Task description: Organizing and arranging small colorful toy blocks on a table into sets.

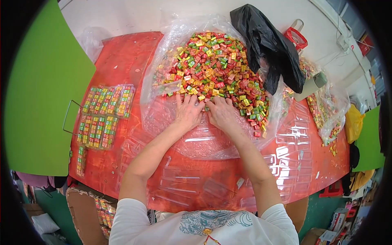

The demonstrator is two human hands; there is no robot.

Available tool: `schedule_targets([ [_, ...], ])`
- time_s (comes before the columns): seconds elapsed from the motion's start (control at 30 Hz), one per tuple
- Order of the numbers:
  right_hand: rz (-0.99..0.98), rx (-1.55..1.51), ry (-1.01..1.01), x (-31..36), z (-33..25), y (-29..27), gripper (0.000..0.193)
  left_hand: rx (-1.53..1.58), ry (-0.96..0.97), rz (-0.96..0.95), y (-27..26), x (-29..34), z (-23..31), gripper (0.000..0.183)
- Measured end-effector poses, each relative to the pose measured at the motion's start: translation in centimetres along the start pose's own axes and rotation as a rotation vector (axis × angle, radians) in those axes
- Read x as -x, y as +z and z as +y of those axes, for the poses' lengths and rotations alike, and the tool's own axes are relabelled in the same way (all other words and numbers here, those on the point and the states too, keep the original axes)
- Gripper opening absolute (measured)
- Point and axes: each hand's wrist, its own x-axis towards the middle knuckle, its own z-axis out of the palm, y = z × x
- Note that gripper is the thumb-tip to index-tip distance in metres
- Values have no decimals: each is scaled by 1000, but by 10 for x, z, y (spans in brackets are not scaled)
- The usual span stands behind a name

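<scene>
A big heap of small wrapped candies (216, 65), in red, yellow, green and orange, lies on a spread clear plastic bag (163, 116). My left hand (190, 112) and my right hand (222, 115) meet at the heap's near edge. Their fingers are bent, with the fingertips close to each other. A few candies show between them, among them a green one. How many pieces each hand grips is hidden by the fingers.
Filled clear trays of candies (98, 126) are stacked at the left of the red table (126, 53). Clear trays (292, 151) lie at right and near me. A black bag (269, 49) overhangs the heap. Another candy bag (326, 102) stands far right, a cardboard box (81, 208) below left.
</scene>
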Motion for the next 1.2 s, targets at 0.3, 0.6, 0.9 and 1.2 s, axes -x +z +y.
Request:
schedule_targets([
  [0.3, -76, -128, 29, 4, 8, -7, 35, 124, -139, -113, -60, 16, -38, 40],
  [0.6, -138, -21, -15, -5, -1, -3, 34, 36, -104, -321, -50, 15, -39, 56],
  [0.9, -101, -90, -21, -3, 0, 0, 32, 78, -214, -499, -48, -2, -18, 58],
  [1.2, -76, -133, -30, -4, 0, 7, 25, 78, -94, -418, -35, -1, -24, 49],
])
